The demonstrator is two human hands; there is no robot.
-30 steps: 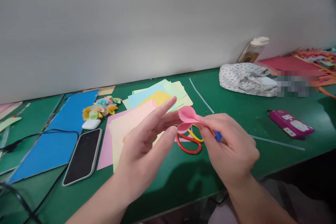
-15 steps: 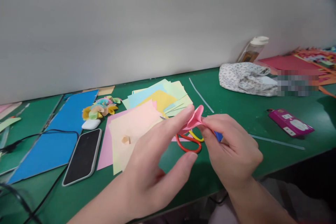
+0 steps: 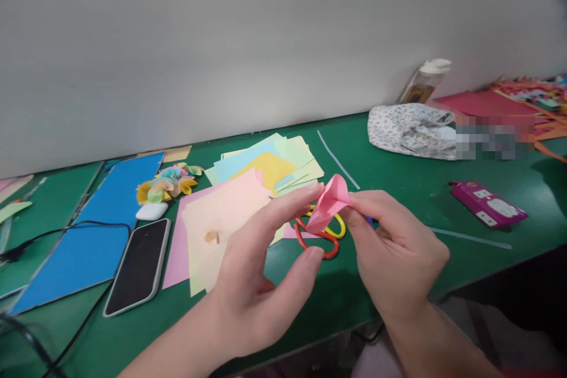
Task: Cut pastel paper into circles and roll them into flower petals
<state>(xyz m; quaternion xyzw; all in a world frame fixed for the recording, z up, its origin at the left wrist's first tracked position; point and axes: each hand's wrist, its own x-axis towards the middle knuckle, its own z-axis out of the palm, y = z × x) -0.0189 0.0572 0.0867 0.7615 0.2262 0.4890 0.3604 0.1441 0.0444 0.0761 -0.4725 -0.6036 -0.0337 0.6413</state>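
Observation:
A pink paper flower (image 3: pixel 330 204), cupped like a small cone, is pinched at its base between the thumb and fingers of my right hand (image 3: pixel 394 248). My left hand (image 3: pixel 266 271) is open, thumb and fingers spread apart. Its fingertips come up against the flower's left edge; whether they touch it I cannot tell. Beneath the flower lie scissors with red and yellow handles (image 3: pixel 316 246), partly covered by it. Left of my hands is a stack of pale peach paper (image 3: pixel 225 201) with a small tan paper scrap (image 3: pixel 211 237) on top.
Several folded paper flowers (image 3: pixel 170 182) sit on a blue board (image 3: pixel 93 236), beside a white case (image 3: pixel 151 211) and a phone (image 3: pixel 139 266). A black cable crosses the left side. Right are a patterned cloth pouch (image 3: pixel 407 130), a bottle (image 3: pixel 426 81) and a purple packet (image 3: pixel 488 204).
The pink flower has turned and now shows more of its open cup and side. My left thumb and fingers have shifted slightly left, while my right hand keeps its pinch.

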